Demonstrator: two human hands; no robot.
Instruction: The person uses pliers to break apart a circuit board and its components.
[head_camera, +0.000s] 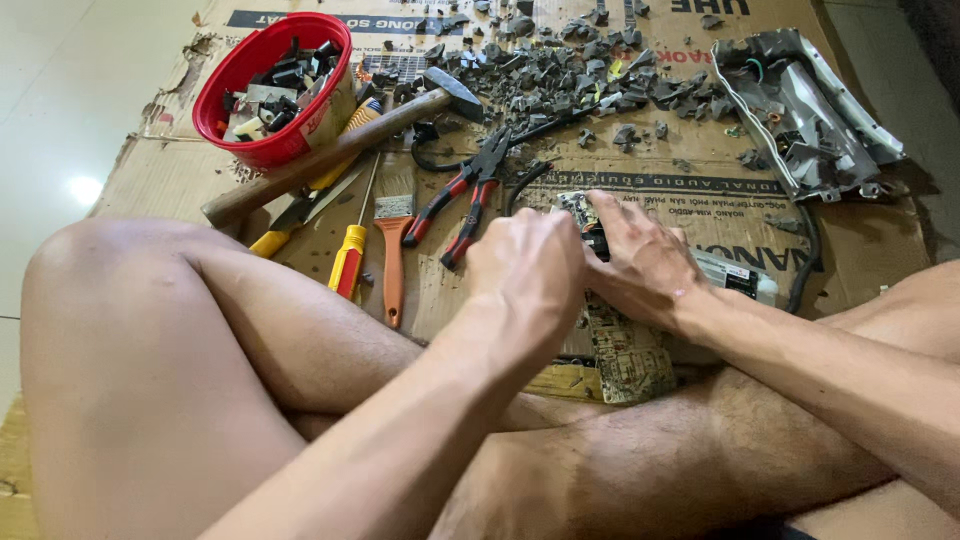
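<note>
My left hand (528, 268) is curled into a fist over a greenish circuit board (625, 352) that lies on cardboard in front of my crossed legs. What the fist grips is hidden. My right hand (640, 258) presses down on the same board, fingers spread over its upper end near a small dark part. The board's lower half shows between my forearms. A black cable (806, 262) runs off to the right of the board.
Red-handled pliers (462, 195), a hammer (340, 145), a yellow-and-red screwdriver (350, 255) and an orange-handled brush (393, 250) lie left of the hands. A red bowl (262, 148) of dark parts sits far left. Grey plastic fragments (570, 75) and a metal chassis (800, 115) lie beyond.
</note>
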